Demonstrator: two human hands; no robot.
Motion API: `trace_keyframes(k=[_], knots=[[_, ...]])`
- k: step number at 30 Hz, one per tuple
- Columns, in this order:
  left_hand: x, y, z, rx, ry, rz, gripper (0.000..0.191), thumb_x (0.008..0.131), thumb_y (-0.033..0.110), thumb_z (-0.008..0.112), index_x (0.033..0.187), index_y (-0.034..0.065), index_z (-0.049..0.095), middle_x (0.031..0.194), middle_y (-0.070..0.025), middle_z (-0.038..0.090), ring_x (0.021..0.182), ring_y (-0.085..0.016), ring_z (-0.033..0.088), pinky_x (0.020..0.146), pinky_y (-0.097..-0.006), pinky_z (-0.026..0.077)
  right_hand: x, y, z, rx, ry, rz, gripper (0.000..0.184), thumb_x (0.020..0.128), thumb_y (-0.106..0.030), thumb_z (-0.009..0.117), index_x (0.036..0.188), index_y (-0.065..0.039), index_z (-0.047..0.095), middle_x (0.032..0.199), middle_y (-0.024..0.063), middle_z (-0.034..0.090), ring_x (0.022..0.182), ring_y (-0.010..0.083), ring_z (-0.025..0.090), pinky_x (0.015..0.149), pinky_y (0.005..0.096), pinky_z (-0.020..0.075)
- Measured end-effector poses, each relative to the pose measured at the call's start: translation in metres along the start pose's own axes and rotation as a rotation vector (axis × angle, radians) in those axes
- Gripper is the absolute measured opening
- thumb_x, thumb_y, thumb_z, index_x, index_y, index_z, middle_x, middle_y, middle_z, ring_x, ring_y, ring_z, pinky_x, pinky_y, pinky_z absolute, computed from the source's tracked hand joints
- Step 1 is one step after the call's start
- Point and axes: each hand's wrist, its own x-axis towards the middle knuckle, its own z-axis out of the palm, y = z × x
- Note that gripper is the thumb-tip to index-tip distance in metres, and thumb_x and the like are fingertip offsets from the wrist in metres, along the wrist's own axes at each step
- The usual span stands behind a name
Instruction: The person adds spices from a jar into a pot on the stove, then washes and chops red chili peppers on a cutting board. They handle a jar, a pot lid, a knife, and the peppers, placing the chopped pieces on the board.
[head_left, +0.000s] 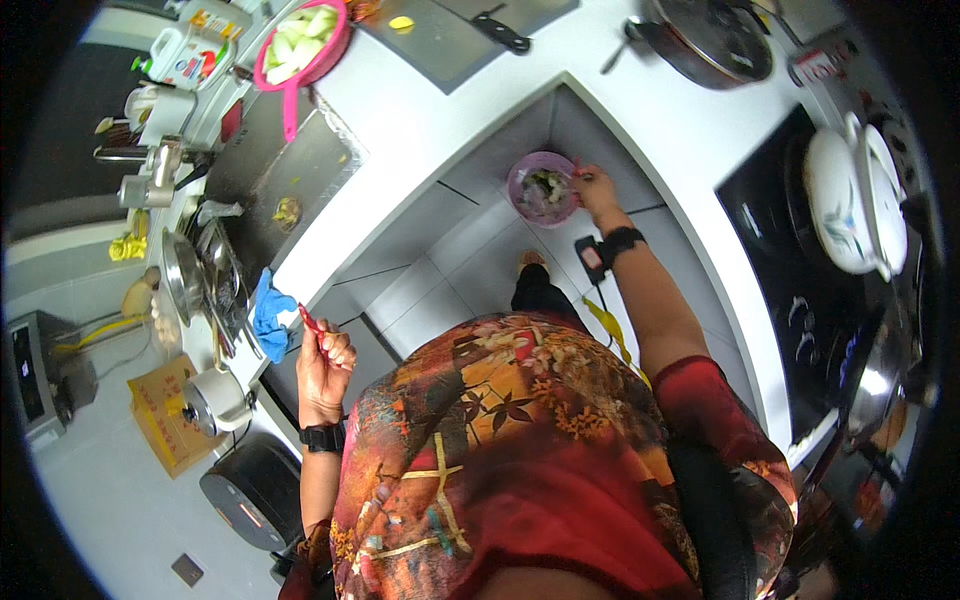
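My left hand (324, 366) is raised beside the counter corner, its fingers closed round red chili peppers (309, 321) with a tip pointing up and left. A blue cloth (271, 315) hangs over the counter edge just beyond it. My right hand (598, 193) reaches out over the right rim of a pink waste bin (516, 196) on the floor. Something small and red (577, 163), which looks like a chili pepper, shows at its fingertips; the fingers partly hide it. Inside the bin lie green and pale food scraps (546, 187) on a clear plastic liner.
White counter (420, 127) curves round me. It bears a pink colander (341, 45) of cut pale-green vegetable, a knife (501, 34) on a grey board (450, 67) and a dark pan (709, 45). A sink (315, 176) is left; a black cooktop (780, 300) with a white pot (840, 210) is right.
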Motion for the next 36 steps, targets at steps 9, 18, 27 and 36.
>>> trace_keyframes(k=[9,18,27,36], knots=[[0.046,0.025,0.024,-0.001,0.019,0.01,0.037,0.096,0.047,0.047,0.083,0.0125,0.048,0.067,0.0034,0.037,0.056,-0.009,0.033,0.051,-0.0221,0.03,-0.067,-0.154,0.043,0.027,-0.414,-0.169,0.022,0.093,-0.018,0.058,0.108,-0.002,0.058,0.08,0.0051,0.061,0.07,0.0126,0.06,0.065,0.0272,0.0523],[0.119,0.097,0.037,0.088,-0.22,-0.064,0.038,0.092,0.048,0.055,0.076,0.0148,0.044,0.063,0.0055,0.033,0.052,-0.007,0.029,0.047,-0.0203,0.028,-0.131,-0.266,0.223,-0.238,-0.97,-0.404,0.018,0.093,-0.014,0.054,0.105,-0.001,0.056,0.074,0.0049,0.059,0.067,0.0115,0.06,0.063,0.0261,0.0505],[0.152,0.172,0.023,0.312,-0.117,0.014,0.031,0.096,0.039,0.053,0.079,0.0141,0.048,0.062,0.0064,0.037,0.05,-0.006,0.03,0.045,-0.0205,0.026,-0.157,-0.267,0.375,-0.781,-0.719,-1.004,0.019,0.086,-0.014,0.054,0.096,0.001,0.057,0.083,0.0212,0.064,0.08,0.0371,0.063,0.069,0.042,0.049],[0.189,0.216,-0.027,0.103,0.044,0.204,0.017,0.096,0.018,0.047,0.084,0.008,0.053,0.069,0.0004,0.051,0.055,-0.01,0.044,0.05,-0.0227,0.037,-0.13,-0.28,0.459,-0.653,-0.968,-0.905,0.026,0.088,-0.02,0.057,0.102,0.002,0.059,0.081,0.0176,0.065,0.074,0.0284,0.064,0.067,0.0364,0.0492]])
